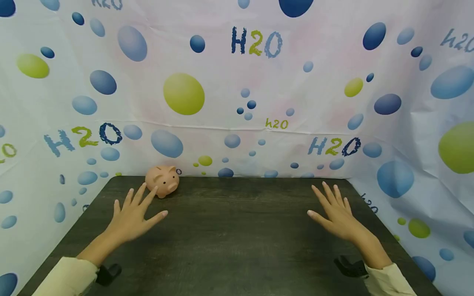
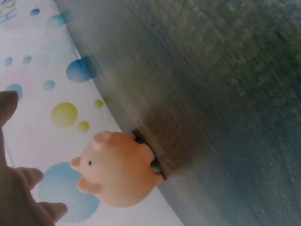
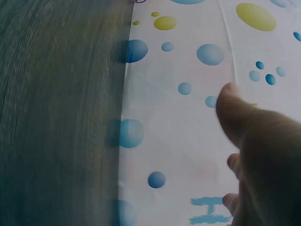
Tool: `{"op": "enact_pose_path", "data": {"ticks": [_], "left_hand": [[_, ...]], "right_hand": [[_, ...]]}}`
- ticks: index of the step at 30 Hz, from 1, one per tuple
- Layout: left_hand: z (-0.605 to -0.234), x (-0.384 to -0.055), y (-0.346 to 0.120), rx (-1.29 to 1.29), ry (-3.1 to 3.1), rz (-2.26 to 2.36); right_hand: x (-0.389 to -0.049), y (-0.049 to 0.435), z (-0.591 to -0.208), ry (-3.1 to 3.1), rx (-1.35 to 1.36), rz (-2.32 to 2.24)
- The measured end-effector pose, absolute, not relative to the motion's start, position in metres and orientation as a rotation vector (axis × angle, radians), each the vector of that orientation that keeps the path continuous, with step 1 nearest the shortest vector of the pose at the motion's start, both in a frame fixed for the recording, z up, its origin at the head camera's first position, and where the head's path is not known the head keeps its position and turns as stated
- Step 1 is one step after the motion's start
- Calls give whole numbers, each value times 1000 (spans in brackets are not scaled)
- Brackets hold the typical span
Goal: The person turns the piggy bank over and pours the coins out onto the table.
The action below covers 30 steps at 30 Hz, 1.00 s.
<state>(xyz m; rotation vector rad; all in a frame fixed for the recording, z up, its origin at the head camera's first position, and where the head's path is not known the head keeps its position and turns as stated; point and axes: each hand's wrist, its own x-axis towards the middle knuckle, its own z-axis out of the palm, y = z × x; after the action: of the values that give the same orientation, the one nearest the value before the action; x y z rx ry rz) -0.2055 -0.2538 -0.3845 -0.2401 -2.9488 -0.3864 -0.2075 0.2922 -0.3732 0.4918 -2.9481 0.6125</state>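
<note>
Standing far left on a wood-grain table point(image 1: 237, 234), 1 piggy bank point(image 1: 166, 179), left hand point(image 1: 130, 218) near it, right hand point(image 1: 339, 218) at right, both splayed, empty.

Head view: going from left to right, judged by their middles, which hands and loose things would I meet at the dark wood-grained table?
Outspread bare left hand, round peach-coloured pig figurine, outspread bare right hand.

Tabletop point(image 1: 229, 230): one, flat, dark grey-brown, wood-grain surface, the grain running parallel to its straight far edge. Directly on it, near the far left corner: one smooth, round-bodied, peach-orange pig figure point(image 1: 165, 181) with small dark eyes, standing upright on short legs, snout turned toward the near right, its blurred warm reflection showing in the surface.
</note>
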Motion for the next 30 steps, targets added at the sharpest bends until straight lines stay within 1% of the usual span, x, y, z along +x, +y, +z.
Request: {"op": "enact_pose_path", "data": {"ticks": [7,16,24,30], "left_hand": [[-382,-235,-259,-193,-2855,-465],[-383,-270,-258,-82,-2846,-616],[-388,-291,-258,0,-2835,-775],[-397,-300,-256,41,-2838,-886]], "right_hand": [[-221,278,-384,-2876,586,735],[-233,237,-400,-2858,721,955],[-238,193,-413,-2831,823,1204],[-235,173,-423,-2838,863,1292]]}}
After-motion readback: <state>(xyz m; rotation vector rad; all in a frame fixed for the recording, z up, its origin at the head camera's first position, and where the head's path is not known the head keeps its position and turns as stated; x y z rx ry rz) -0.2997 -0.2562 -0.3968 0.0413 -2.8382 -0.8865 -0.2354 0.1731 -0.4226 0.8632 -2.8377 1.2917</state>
